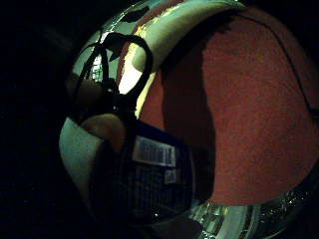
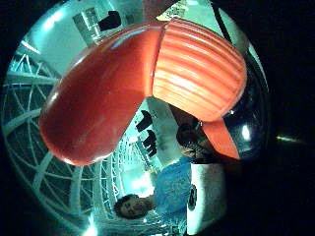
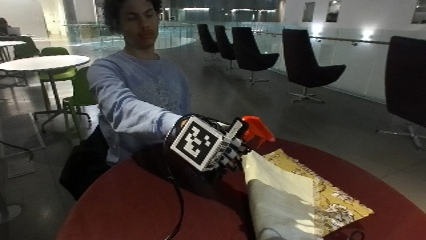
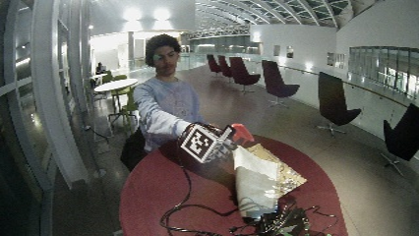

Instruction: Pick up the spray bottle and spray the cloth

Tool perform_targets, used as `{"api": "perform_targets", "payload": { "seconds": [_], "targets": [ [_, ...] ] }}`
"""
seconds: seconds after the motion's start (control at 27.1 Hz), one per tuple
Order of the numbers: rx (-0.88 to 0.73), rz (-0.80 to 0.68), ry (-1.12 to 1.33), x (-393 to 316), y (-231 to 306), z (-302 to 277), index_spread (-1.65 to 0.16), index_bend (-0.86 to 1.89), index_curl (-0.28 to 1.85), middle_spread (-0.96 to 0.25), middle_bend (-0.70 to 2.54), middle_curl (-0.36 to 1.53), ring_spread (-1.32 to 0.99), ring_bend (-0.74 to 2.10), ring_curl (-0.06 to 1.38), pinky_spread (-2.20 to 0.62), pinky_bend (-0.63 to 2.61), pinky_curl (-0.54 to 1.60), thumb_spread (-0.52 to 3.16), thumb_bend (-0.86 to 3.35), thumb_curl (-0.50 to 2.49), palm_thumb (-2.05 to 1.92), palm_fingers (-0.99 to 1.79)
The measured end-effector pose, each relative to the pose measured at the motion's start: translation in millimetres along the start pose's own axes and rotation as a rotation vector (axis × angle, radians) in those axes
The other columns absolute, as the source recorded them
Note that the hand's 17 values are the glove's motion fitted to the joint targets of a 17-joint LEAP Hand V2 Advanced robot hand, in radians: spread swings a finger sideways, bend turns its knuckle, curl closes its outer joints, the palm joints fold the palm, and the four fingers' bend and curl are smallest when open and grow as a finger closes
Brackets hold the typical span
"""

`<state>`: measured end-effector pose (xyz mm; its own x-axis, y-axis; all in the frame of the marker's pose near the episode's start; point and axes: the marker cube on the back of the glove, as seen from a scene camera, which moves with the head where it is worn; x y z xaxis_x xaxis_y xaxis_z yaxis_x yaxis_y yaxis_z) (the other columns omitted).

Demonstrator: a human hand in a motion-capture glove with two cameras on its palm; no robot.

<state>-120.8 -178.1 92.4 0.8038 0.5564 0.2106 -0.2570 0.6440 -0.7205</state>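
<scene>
Cloth (image 3: 286, 200) on round red table (image 3: 133, 210) | gloved hands (image 3: 223, 150) grasping spray bottle (image 3: 256, 129) | black chairs (image 3: 306, 62) behind

The hand (image 3: 223, 145) covers the bottle's (image 3: 256, 129) body; only the orange head shows. Cloth's (image 3: 293, 200) near edge is cut off.

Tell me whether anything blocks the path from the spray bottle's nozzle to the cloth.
Nothing visible does. The right hand holds the spray bottle above the red table, with the cloth lying open right beside it.
</scene>
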Motion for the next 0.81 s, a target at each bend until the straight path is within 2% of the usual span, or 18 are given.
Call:
{"api": "perform_targets", "payload": {
  "seconds": [0.48,0.81],
  "targets": [
    [-0.031,0.013,-0.047,5,0,11,-0.20,0.13,0.37,-0.07,0.30,0.48,-0.02,0.49,0.38,0.18,0.25,0.36,0.73,-0.03,0.61,0.97,1.12],
    [-0.024,0.077,-0.030,11,-5,17,-0.20,0.12,0.37,-0.06,0.31,0.48,-0.02,0.49,0.39,0.17,0.26,0.36,0.76,-0.03,0.61,0.94,1.12]
  ]
}}
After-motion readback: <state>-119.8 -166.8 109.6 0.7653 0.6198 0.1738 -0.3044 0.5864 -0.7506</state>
